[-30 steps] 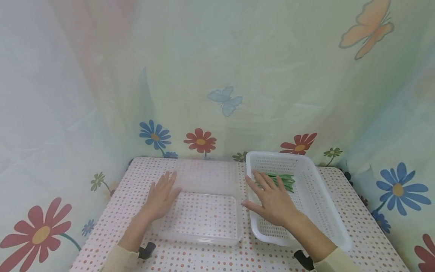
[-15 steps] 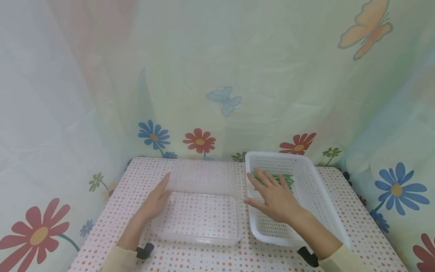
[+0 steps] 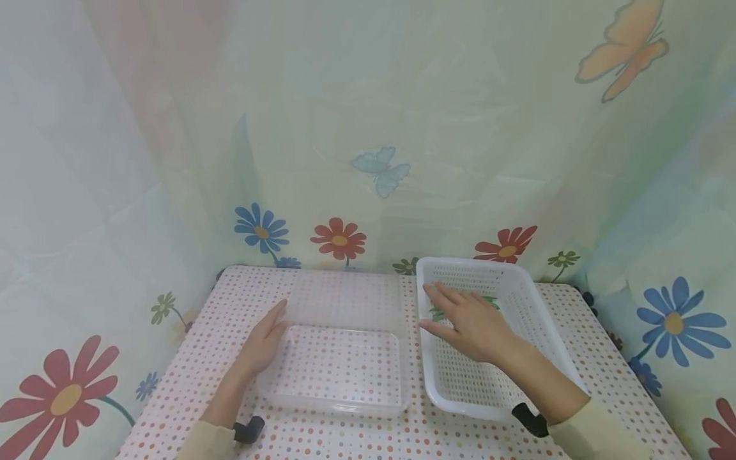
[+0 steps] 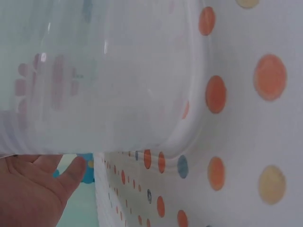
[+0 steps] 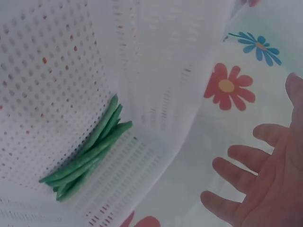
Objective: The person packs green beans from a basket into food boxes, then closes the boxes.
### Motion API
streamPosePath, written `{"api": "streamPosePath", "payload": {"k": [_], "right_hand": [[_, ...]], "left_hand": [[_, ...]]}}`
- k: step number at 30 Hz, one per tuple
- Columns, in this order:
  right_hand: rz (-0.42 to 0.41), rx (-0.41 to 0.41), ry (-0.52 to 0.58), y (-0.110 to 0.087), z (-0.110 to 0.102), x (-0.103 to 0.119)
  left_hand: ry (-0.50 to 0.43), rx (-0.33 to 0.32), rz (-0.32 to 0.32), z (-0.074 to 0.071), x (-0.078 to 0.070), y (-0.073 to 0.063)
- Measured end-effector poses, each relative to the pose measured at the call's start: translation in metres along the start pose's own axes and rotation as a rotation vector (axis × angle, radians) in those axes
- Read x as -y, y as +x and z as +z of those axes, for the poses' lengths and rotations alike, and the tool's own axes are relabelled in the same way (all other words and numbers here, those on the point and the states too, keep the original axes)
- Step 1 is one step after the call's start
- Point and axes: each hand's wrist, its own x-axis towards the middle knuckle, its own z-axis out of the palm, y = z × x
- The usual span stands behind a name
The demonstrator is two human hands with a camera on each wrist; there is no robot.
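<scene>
A white perforated plastic basket (image 3: pixel 552 319) stands on the right of the table. Several green beans (image 5: pixel 87 153) lie in a small bundle on its floor, against one end. My right hand (image 3: pixel 474 326) hovers over the basket with loosely extended fingers, partly hiding the beans in the head view; it holds nothing. To the left is a clear plastic box (image 3: pixel 345 370), its hinged lid (image 3: pixel 347 300) folded back toward the wall. Beside the box's left edge, my left hand (image 3: pixel 261 342) has its fingers stretched forward and holds nothing.
A dotted cloth (image 3: pixel 345 437) covers the table. Behind it hangs a curtain (image 3: pixel 460 128) printed with flowers and butterflies, which also closes off both sides. A narrow strip of cloth separates the box from the basket.
My left hand has drawn back leftward from over the box to its side and turned edge-on. My right hand has shifted slightly right over the basket, its fingers closer together and covering more of the beans.
</scene>
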Motion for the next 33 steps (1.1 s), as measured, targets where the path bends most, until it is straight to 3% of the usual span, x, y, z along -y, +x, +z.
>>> {"api": "streamPosePath", "payload": {"k": [5, 12, 16, 22, 33], "right_hand": [[-0.008, 0.011, 0.001, 0.01, -0.001, -0.011], [0.025, 0.054, 0.066, 0.024, 0.003, -0.033], [0.068, 0.085, 0.113, 0.03, 0.007, -0.048], [0.128, 0.139, 0.128, 0.034, 0.016, -0.068], [0.135, 0.147, 0.069, 0.037, 0.032, -0.085]], "left_hand": [[-0.023, -0.013, -0.003, 0.0, 0.003, 0.0], [-0.173, -0.012, -0.04, 0.0, 0.008, 0.0], [-0.213, -0.006, -0.06, 0.001, 0.009, 0.002], [-0.203, -0.014, -0.074, 0.004, 0.012, 0.005], [-0.224, -0.024, -0.08, 0.005, 0.016, 0.004]]}}
